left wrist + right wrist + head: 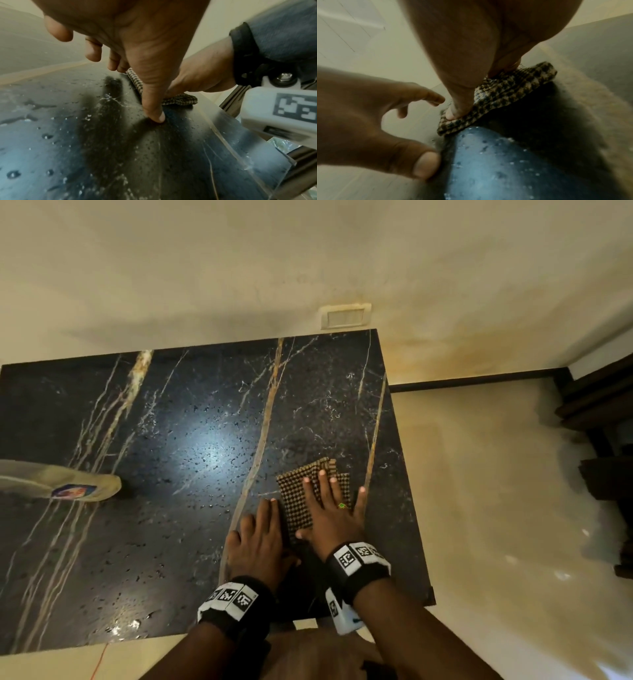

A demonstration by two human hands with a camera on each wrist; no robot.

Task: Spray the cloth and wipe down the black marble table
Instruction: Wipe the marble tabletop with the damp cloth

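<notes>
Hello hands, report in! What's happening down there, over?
Right hand flat on cloth. Left hand open beside it, on wet table. Spray bottle far left, clear of path.

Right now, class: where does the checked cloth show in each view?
Head: checked cloth, right of centre under the right hand.
Left wrist: upper centre, behind the left thumb.
Right wrist: centre, under the fingers.
Shared landmark: the wet black marble table.

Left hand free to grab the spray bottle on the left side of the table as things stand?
Probably yes. The left hand rests beside the cloth holding nothing, and only bare wet table lies between it and the bottle. The right hand presses the cloth.
</notes>
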